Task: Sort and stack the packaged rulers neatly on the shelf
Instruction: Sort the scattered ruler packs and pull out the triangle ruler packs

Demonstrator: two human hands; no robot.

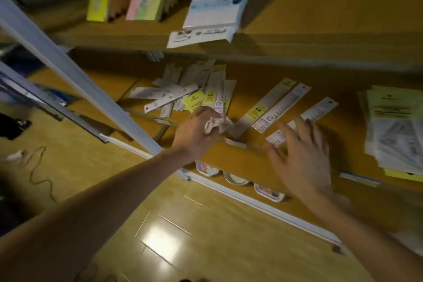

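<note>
Motion smears the print on the jumbled packaged rulers [183,94], the left hand [194,133] hides the lower end of the one it grips, and the frame's right edge crops the stacked yellow-topped packets [393,126].

Two hands are in view, a left hand [197,131] and a right hand [303,157]. Three packaged rulers [282,107] lie side by side and apart from the rest on the wooden shelf [320,71]. A loose pile of rulers [183,94] lies left of them, too overlapped and blurred to count. One stack of yellow-headed packets [393,126] sits at the right.
</note>
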